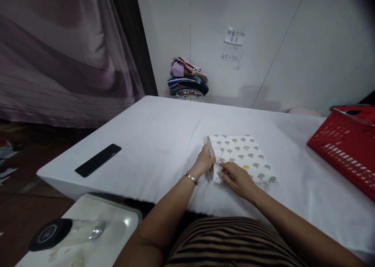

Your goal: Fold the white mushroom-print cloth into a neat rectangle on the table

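Observation:
A folded white cloth (244, 153) printed with small grey and yellow mushroom shapes lies on the white table (164, 142). My left hand (205, 161), with a silver bracelet at the wrist, pinches the cloth's left edge. My right hand (237, 177) rests on the cloth's near left corner, fingers curled and pressing on the fabric. Both hands are at the same folded edge, close together.
A black phone (98, 159) lies near the table's left edge. A red plastic basket (345, 146) stands at the right. A stack of folded clothes (187, 79) sits by the far wall. A white stool with a bottle (67, 232) is at lower left.

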The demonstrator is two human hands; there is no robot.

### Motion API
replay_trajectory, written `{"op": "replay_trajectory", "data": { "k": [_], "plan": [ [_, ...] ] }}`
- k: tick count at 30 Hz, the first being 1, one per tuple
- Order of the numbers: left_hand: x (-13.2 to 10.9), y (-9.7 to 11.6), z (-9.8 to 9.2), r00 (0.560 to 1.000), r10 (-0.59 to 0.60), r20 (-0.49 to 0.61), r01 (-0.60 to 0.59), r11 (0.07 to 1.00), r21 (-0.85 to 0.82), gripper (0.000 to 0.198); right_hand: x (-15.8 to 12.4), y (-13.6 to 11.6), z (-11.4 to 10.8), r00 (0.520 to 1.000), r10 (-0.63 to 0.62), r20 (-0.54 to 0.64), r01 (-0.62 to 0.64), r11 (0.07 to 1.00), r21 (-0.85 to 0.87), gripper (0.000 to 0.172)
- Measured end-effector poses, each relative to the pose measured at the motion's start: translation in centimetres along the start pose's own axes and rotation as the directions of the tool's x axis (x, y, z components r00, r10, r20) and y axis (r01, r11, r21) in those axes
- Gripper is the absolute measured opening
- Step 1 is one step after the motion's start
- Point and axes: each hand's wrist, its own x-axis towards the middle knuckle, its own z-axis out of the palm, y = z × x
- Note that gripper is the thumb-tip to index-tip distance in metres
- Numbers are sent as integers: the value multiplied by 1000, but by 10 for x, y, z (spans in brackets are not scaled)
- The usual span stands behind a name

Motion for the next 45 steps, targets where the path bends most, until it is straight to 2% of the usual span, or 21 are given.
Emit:
{"op": "replay_trajectory", "data": {
  "k": [4, 8, 11, 14, 18, 23, 27, 30, 35, 38, 42, 45],
  "plan": [
    [-8, -5, 2, 992, -46, 114, 50, 998, -29, 89, -7, 1, 7, 984, -178, 14, 178, 972, -156, 38],
    [-13, -5, 1, 988, -59, 142, 52, 997, 52, 83, -10, 4, 15, 974, -225, -6, 218, 953, -210, 32],
    [-11, -5, -3, 992, -30, 126, 25, 999, 37, 86, -12, 5, 15, 965, -258, -47, 244, 950, -197, 31],
    [-9, -7, -5, 995, -26, 98, 27, 1000, -15, 88, -15, 7, 12, 961, -263, -87, 239, 947, -215, 28],
    [-10, -15, -3, 994, -73, 76, 75, 997, -19, 86, -19, 10, 12, 960, -272, -60, 251, 938, -237, 30],
    [-25, -19, 1, 996, -18, 86, 16, 1000, 25, 89, -21, 6, 18, 949, -300, -99, 277, 940, -200, 31],
    [-31, -18, 2, 995, -1, 97, -6, 997, 76, 76, -21, 5, 21, 937, -310, -163, 287, 946, -148, 31],
    [-30, -21, 1, 998, 2, 61, -9, 994, 112, 71, -19, 5, 21, 938, -293, -187, 270, 953, -139, 30],
    [-28, -28, -1, 999, 0, -43, 6, 992, 126, 66, -19, 10, 18, 957, -279, -85, 262, 950, -171, 32],
    [-32, -28, -1, 999, -14, -52, 20, 993, 119, 60, -22, 14, 19, 958, -279, -59, 265, 947, -180, 32],
    [-32, -20, 0, 998, 23, -61, -10, 979, 205, 52, -27, 13, 18, 960, -273, -66, 260, 952, -163, 31],
    [-24, -9, 1, 994, 58, -91, -28, 952, 305, 48, -23, 13, 13, 967, -247, -64, 240, 965, -105, 28]
  ]
}}
